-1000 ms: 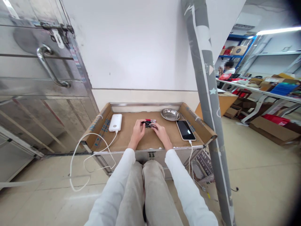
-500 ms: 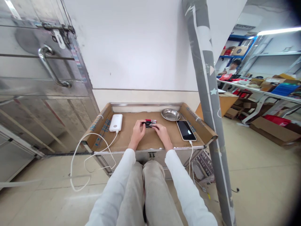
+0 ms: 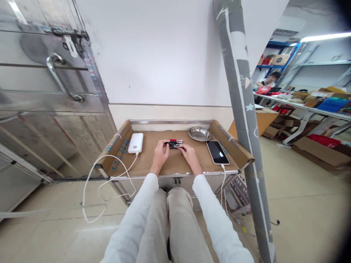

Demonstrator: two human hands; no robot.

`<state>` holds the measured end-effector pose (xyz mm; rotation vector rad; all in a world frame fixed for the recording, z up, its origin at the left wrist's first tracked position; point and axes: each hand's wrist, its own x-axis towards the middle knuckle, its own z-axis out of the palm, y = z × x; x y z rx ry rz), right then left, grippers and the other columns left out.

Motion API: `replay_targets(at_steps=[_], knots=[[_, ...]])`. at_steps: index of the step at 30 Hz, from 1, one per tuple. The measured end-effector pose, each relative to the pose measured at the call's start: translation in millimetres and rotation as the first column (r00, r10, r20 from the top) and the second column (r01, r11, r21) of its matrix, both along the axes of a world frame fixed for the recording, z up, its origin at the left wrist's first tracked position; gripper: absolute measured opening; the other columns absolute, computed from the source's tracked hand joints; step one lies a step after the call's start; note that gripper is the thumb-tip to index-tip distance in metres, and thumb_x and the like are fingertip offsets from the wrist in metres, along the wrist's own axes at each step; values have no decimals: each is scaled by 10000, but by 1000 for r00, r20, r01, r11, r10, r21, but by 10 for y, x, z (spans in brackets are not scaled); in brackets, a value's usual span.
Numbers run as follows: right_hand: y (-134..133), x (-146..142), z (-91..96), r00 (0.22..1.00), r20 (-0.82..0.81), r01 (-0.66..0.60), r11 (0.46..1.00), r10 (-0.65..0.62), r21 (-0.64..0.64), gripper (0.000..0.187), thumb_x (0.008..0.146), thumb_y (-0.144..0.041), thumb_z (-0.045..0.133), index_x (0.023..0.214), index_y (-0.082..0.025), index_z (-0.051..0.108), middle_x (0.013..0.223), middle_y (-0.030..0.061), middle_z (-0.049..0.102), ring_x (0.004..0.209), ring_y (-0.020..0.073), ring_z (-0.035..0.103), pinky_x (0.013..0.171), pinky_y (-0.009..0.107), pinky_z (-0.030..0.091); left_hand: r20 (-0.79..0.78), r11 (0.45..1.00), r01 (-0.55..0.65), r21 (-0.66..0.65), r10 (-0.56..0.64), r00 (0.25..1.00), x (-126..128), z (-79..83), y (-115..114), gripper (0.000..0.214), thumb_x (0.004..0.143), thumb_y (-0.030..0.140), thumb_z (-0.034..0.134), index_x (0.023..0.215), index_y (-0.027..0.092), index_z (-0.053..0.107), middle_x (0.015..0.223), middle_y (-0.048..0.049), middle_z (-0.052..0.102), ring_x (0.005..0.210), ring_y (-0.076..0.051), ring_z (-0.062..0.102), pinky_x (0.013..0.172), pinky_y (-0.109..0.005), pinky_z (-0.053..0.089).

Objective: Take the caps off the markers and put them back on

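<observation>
In the middle of the cardboard-covered bench top (image 3: 149, 144) lies a small bunch of slim black pieces with shiny metal ends (image 3: 173, 145). Red pieces (image 3: 175, 140) of similar shape are along its far side; their exact kind is too small to make out. My left hand (image 3: 160, 152) pinches the black pieces at their left end. From the right, my right hand (image 3: 189, 153) is closed at a metal end, thumb and fingertips together. The fingers cover part of the bunch.
A white power bank (image 3: 135, 143) with a looping white cable is at left. A round metal dish (image 3: 199, 134) and a phone (image 3: 217, 152) on a cable sit at right. A grey wrapped roll (image 3: 248, 109) leans beside the bench. Another person sits in the far right background.
My right fingertips have shifted very slightly at the metal end. My left hand and the things on the bench look nearly the same; the whole view has drifted a little.
</observation>
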<state>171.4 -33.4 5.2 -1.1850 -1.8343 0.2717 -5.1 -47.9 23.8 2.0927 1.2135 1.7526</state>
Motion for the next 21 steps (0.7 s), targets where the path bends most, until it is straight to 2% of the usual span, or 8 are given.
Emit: replay_targets(at_steps=[4,9,15,21], knots=[[1,7,-1,1000,-17,15,1000,-15,-10,180,886,-266,481,923,-213,649,931,55,700,836,194,643,790,300,479,34,999,-32,-6,32,999,-4,-17,20,150,919,227,444,1036,198,533,990,-66,600,922,-158,605,824,-319,524],[9,8,-12,1000,-7,-5,1000,4,-25,187,884,-256,469,942,-215,643,931,47,703,824,185,645,780,293,477,0,999,-29,-23,29,1000,-1,-34,40,148,917,211,438,1032,195,529,982,-62,602,915,-156,607,829,-321,519],[45,23,-64,999,8,49,999,-49,-9,203,898,-238,451,983,-203,632,978,68,684,861,196,625,813,319,473,-13,999,-28,-37,27,1000,7,-57,68,145,906,187,448,1024,201,531,974,-53,606,896,-151,605,833,-314,509],[49,14,-72,983,178,38,999,-44,37,184,886,-198,486,949,-200,659,945,78,646,938,220,568,867,364,453,29,995,-99,-32,100,995,-5,-84,112,128,902,190,453,1003,194,532,972,-57,597,889,-152,593,816,-311,511]])
